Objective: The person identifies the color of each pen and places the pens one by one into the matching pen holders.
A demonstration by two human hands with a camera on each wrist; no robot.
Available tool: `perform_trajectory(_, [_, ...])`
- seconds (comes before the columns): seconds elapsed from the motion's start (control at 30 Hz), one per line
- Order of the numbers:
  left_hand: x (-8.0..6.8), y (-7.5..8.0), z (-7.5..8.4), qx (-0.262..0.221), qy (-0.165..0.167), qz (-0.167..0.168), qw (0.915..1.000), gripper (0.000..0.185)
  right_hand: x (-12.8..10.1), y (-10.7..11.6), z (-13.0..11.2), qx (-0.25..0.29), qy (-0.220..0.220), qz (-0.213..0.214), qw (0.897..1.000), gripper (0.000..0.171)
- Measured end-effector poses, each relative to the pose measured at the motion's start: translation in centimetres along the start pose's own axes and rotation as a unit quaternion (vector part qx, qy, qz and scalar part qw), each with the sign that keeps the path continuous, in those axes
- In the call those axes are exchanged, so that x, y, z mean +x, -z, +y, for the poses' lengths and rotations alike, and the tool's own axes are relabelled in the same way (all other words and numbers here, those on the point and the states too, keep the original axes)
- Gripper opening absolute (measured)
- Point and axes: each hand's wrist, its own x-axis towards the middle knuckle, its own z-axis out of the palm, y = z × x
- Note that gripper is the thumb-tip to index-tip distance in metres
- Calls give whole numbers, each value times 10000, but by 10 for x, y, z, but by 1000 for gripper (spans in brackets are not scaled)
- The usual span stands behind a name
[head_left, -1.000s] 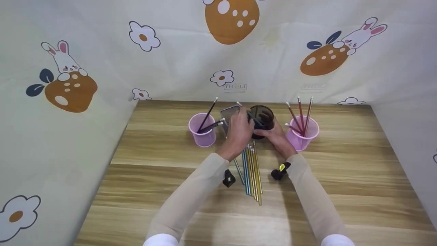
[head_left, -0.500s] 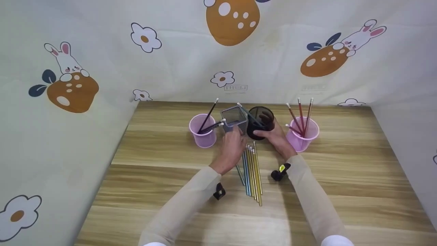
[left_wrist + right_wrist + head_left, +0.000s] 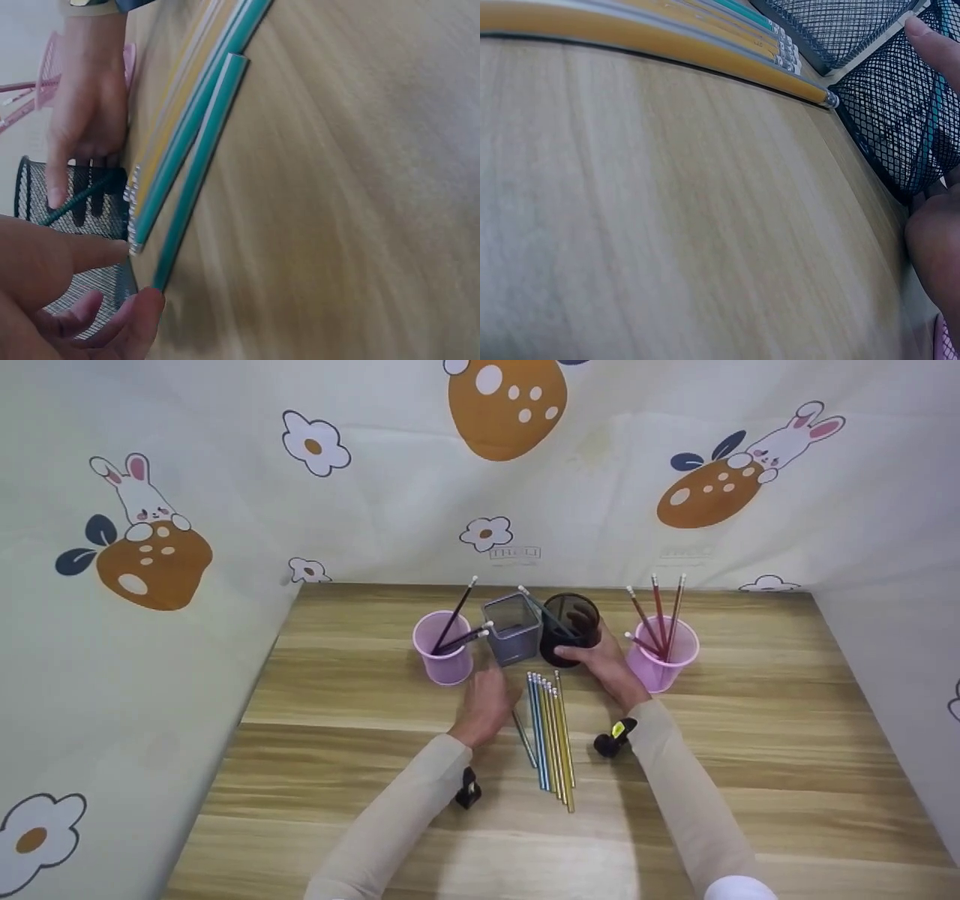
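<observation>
My right hand (image 3: 607, 664) grips a round black mesh pencil cup (image 3: 553, 649), thumb at the front and fingers behind it. A dark green pencil (image 3: 541, 606) leans in that cup. My left hand (image 3: 487, 701) is low over the table, at the upper end of a loose teal pencil (image 3: 196, 169). In the left wrist view its thumb and fingers are apart, with one fingertip (image 3: 150, 300) at the pencil's end, which is hidden there; contact is hard to tell. Several blue and gold pencils (image 3: 553, 742) lie side by side to its right.
A square grey mesh holder (image 3: 514, 649) stands left of the black cup. Beyond it is a pink cup (image 3: 448, 666) with dark pencils; at the right, another pink cup (image 3: 660, 675) holds reddish pencils. A patterned cloth (image 3: 390, 510) backs the wooden table (image 3: 337, 765).
My left hand has left the green pencil in the black cup and moved down and left, past the square holder, to the loose teal pencil. My right hand stays on the cup.
</observation>
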Motion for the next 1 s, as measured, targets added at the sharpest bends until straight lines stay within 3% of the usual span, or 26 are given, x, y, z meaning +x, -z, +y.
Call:
perform_trajectory(0.1, [-1, -5, -4, 122, 49, 109, 9999, 39, 0, -1, 0, -16, -5, 38, 10000, 93])
perform_trajectory(0.23, [-6, -8, -4, 354, -41, 310, 9989, 28, 0, -2, 2, 10, -27, 50, 10000, 94])
perform_trajectory(0.4, [-7, -9, -3, 3, 202, 388, 9990, 28, 0, -2, 2, -35, -2, 85, 10000, 92])
perform_trajectory(0.73, [-9, -5, -3, -352, 556, 228, 9976, 39, -1, -1, -2, -6, -93, -57, 9999, 96])
perform_trajectory(0.9, [-6, -5, 1, -257, 816, -14, 9963, 50, 0, 3, -2, -87, -83, 18, 9999, 96])
perform_trajectory(1.0, [-5, -4, 3, -245, 766, -195, 9966, 63, -2, 2, -5, -138, -102, 14, 9999, 96])
